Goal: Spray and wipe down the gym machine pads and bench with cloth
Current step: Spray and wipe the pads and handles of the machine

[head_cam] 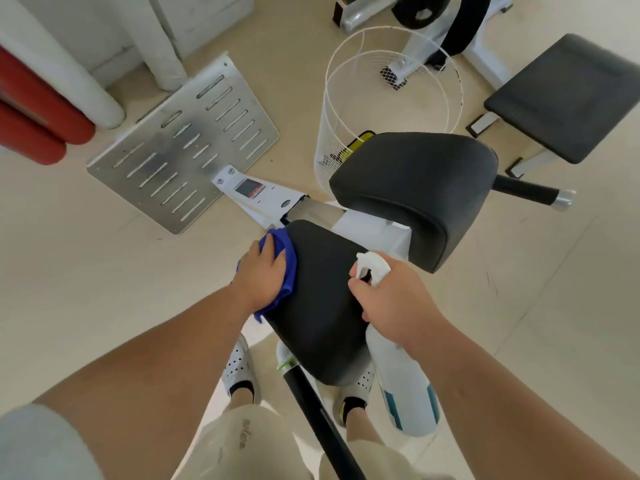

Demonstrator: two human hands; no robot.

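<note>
beige gym floor [104, 271]; left hand [261, 275], seemingly flat, presses cloth [281, 244] on pad [322, 299].

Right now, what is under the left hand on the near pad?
A blue cloth, pressed by the left hand against the left edge of the near pad. The cloth's middle and the pad surface beneath it are covered and cannot be seen.

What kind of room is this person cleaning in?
Most likely a gym: a machine with black pads, a slotted metal footplate and a separate padded bench stand here.
</note>
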